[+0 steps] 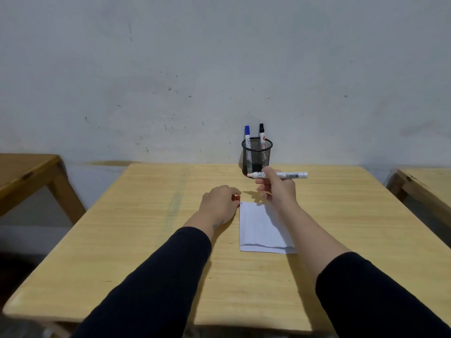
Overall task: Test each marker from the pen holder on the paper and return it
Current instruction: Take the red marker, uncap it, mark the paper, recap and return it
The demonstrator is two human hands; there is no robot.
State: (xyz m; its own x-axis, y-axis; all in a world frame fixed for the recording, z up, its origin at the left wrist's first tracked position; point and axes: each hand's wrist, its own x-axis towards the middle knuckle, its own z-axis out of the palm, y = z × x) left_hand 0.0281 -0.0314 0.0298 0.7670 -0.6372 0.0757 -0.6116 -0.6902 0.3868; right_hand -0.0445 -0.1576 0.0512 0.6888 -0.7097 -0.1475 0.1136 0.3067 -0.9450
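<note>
A black mesh pen holder [256, 156] stands at the table's far edge against the wall, with a blue-capped marker [247, 133] and a black-capped marker [261, 132] upright in it. My right hand [277, 187] grips a white marker [290, 175] held level in front of the holder, its uncapped reddish tip pointing left. My left hand [219, 203] rests on the table just left of the paper, fingers closed on a small red cap [236, 197]. The white paper [262, 228] lies below both hands, with a small dark mark at its top-left corner.
The light wooden table [146, 240] stretches wide to the left and right of the paper. Another wooden table [26, 172] stands to the left and a third [424, 184] to the right. A grey wall rises directly behind the holder.
</note>
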